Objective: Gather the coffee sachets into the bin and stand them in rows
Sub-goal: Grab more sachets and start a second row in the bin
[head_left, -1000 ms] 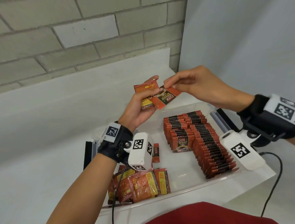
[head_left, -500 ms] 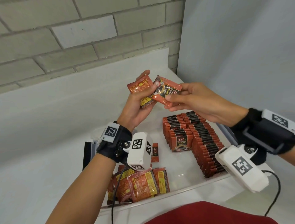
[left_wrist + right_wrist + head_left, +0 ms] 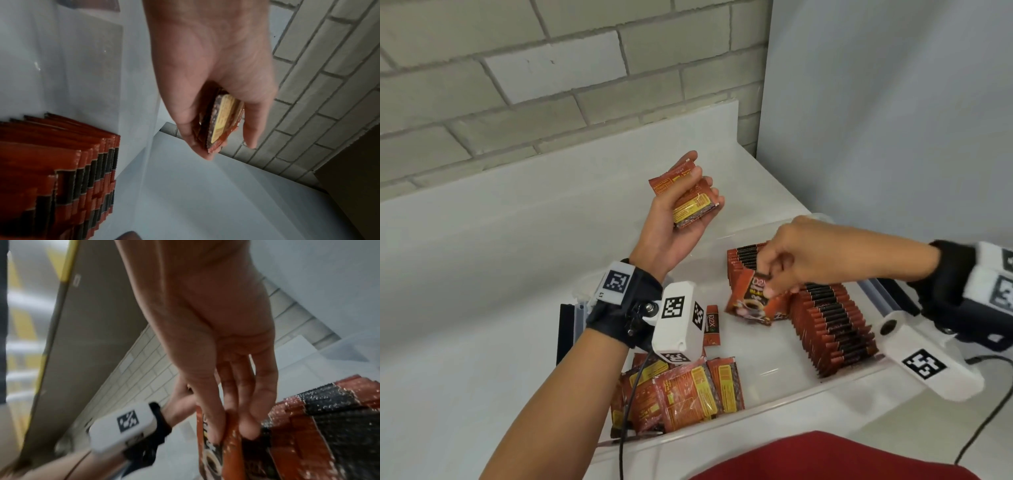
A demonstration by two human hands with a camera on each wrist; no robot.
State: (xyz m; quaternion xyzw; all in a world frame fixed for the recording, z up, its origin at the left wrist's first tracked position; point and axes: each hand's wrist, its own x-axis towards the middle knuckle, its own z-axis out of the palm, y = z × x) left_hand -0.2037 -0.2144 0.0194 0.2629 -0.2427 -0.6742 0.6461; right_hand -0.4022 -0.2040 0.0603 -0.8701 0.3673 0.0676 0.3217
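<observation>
The left hand held two small red-orange coffee packets; the right hand pinched one red packet over two standing rows.

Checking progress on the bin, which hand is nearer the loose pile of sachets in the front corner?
Left. The left hand is raised above the pile's side; the right hand is across the bin at the standing rows.

Open floor mid-bin, blocked on two sides

We see bare bin floor between the loose sachet pile and the standing rows.
</observation>
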